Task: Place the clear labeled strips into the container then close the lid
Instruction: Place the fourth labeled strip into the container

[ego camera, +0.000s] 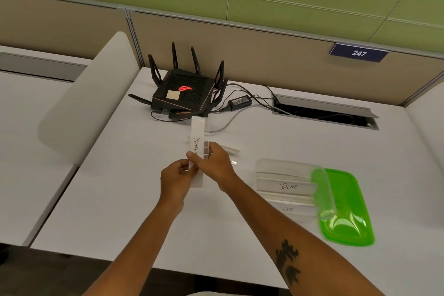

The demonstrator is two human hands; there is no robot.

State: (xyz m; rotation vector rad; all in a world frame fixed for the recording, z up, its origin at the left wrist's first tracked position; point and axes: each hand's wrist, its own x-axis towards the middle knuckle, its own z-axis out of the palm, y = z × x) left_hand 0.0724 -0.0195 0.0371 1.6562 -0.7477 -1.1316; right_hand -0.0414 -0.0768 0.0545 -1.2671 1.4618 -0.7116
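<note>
Both hands hold a clear strip labelled "PENGUIN" (197,137) upright above the middle of the white desk. My left hand (176,179) pinches its lower end, and my right hand (213,163) grips it just above. To the right, a clear container (264,166) lies on the desk with strips inside; one reads "BEAR" (287,186), another "TIGER" (287,209). Its green lid (346,209) rests against the container's right side. Another clear strip (230,150) lies on the desk behind my right hand.
A black router (185,94) with several antennas sits at the back, with a power adapter (240,102) and cables trailing to an open cable tray (324,113). A white curved divider (91,101) stands on the left. A beige partition wall backs the desk.
</note>
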